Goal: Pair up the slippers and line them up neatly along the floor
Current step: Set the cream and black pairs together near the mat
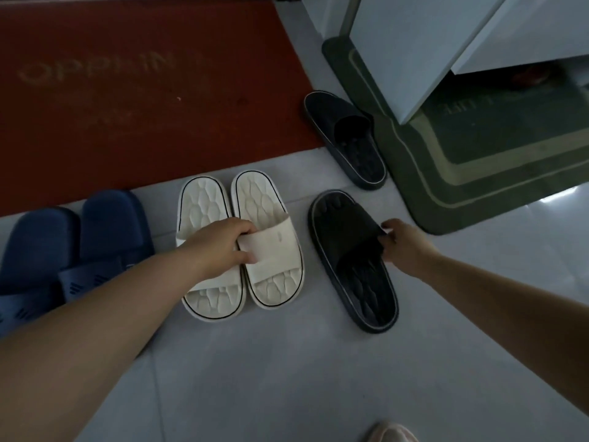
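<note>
Two white slippers stand side by side on the pale floor: the left white slipper (204,205) and the right white slipper (271,272). My left hand (220,244) grips the strap of the right white slipper. A black slipper (353,260) lies to their right, and my right hand (401,244) pinches its strap edge. A second black slipper (345,138) lies farther back, angled, apart from the first. Two blue slippers (73,244) sit together at the far left, partly behind my left forearm.
A red doormat (127,90) covers the back left. A green mat (478,173) lies at the back right under a white cabinet (446,43). A pale shoe toe (392,433) shows at the bottom edge. Pale floor tiles (287,378) stretch in front.
</note>
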A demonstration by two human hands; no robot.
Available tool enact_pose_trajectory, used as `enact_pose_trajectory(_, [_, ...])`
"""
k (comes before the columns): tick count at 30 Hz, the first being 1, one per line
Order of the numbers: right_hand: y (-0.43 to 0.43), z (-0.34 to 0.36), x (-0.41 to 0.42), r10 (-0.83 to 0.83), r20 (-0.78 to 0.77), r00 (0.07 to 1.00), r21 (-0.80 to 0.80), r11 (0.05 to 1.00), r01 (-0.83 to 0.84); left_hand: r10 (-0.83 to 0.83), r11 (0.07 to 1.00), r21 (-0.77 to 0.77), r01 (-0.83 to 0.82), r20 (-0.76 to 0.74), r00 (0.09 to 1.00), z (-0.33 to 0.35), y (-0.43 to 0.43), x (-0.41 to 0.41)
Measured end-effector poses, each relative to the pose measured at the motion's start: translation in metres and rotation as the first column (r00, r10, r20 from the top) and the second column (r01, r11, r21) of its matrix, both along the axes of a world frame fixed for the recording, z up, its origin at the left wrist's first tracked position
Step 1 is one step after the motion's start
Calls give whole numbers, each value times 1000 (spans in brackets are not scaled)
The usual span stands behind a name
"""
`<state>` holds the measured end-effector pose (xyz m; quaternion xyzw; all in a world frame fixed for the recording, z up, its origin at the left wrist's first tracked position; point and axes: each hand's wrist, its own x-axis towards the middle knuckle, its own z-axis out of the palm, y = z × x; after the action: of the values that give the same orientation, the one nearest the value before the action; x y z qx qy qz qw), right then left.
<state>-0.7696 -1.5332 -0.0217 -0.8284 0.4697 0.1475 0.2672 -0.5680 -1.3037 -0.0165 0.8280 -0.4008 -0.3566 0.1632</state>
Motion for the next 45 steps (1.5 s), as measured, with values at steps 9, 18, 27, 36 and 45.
enact_pose_trajectory(9, [-11,16,115,137,235,962,-156,983,-102,15,1000,-3,-15,27,1000,-7,11,-3])
enact_pose_trajectory(18, [-45,-13,149,-50,230,972,-42,997,61,-6,998,63,-4,161,987,-14,14,-10])
enact_pose_trajectory(27, [-54,-24,178,-38,228,973,-70,996,55,10,990,136,-33,167,986,-12,12,-14])
enact_pose_trajectory(36, [-31,5,84,148,91,985,-285,951,-116,-6,994,111,-10,141,990,-14,8,-11])
enact_pose_trajectory(45, [-25,5,49,0,-159,987,-80,997,-13,-3,995,100,-8,108,994,-13,7,-6])
